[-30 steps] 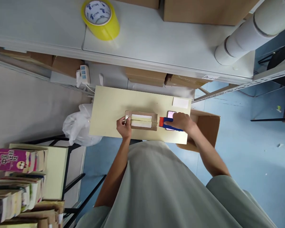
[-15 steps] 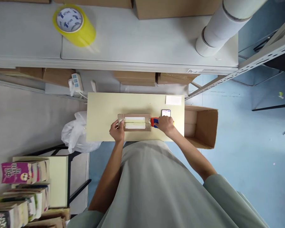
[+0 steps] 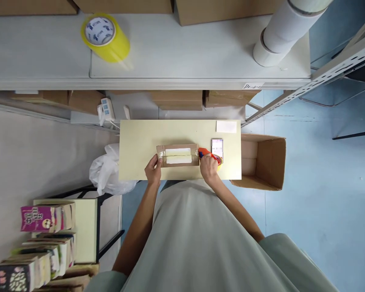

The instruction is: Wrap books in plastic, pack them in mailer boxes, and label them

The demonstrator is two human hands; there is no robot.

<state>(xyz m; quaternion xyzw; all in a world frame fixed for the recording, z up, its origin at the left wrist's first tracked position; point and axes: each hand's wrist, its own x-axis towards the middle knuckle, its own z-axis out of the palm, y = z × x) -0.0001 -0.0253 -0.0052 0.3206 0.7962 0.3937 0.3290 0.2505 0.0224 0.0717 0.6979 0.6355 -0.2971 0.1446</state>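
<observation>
A small cardboard box lies lengthwise on the pale yellow table, with white label-like strips and shiny clear tape on its top. At its left end, my left hand grips the box, thumb on top. My right hand is closed around a red and blue tape dispenser, whose front meets the box's right end. Part of a yellow tape roll shows beyond my fingers. Just behind that hand lies a phone with a lit screen.
A white paper lies at the table's back right. An open cardboard box stands to the right, a white plastic bag to the left. Above the table's far side runs a shelf with a yellow tape roll. Books are stacked lower left.
My right hand has shifted nearer the front edge and turned the tape dispenser to a slant, uncovering more of the phone. The box is slightly tilted. The whole view has shifted a little.
</observation>
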